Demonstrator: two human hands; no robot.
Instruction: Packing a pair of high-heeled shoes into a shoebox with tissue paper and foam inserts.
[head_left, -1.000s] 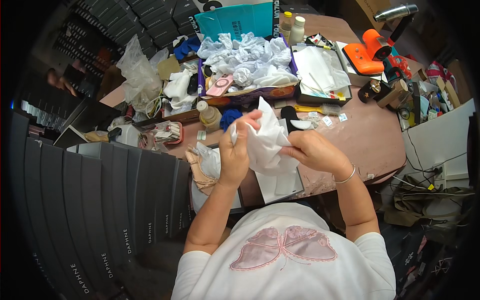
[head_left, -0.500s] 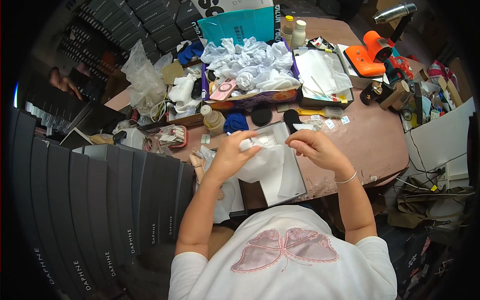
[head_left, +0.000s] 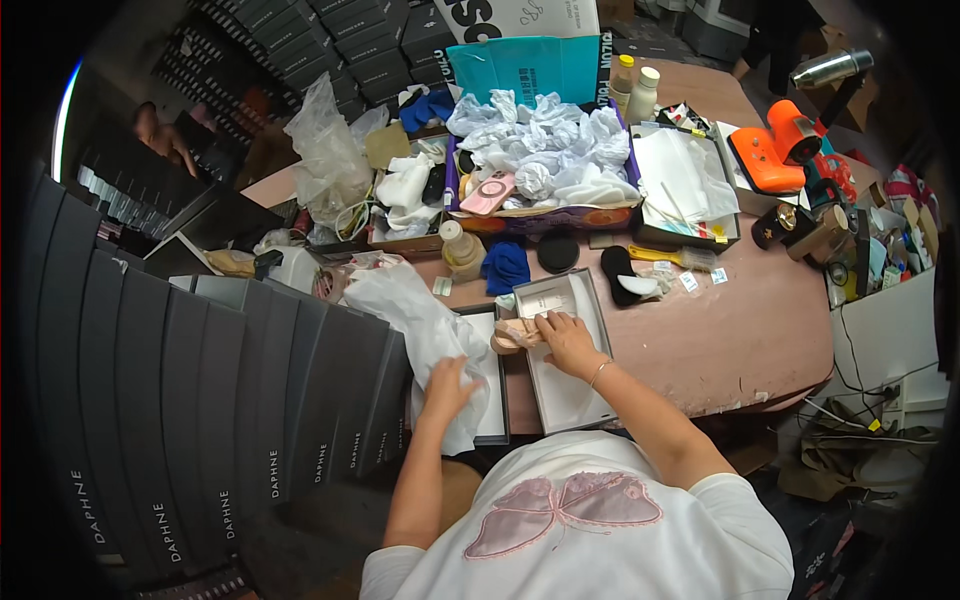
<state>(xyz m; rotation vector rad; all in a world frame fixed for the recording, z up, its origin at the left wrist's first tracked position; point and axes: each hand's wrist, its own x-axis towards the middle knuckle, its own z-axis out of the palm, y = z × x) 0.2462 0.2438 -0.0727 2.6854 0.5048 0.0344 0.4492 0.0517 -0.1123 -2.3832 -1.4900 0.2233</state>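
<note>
Grasping the beige sandal (head_left: 512,335) in my right hand (head_left: 570,345), I have my fingers over its right end; it lies across the left edge of the open white-lined box (head_left: 578,385), though I cannot tell whether it rests there or hangs just above; my left hand (head_left: 450,388), fingers bent and apart, is against the white sheet (head_left: 400,310) to the left of the box, and I cannot tell whether those fingers pinch it; a second tray (head_left: 493,427), partly under the sheet, sits just left of the box; beyond the box's far end are a black disc (head_left: 558,253) and a blue cloth (head_left: 506,268); a yellow-handled brush (head_left: 680,258) lies beyond the box to its right.
</note>
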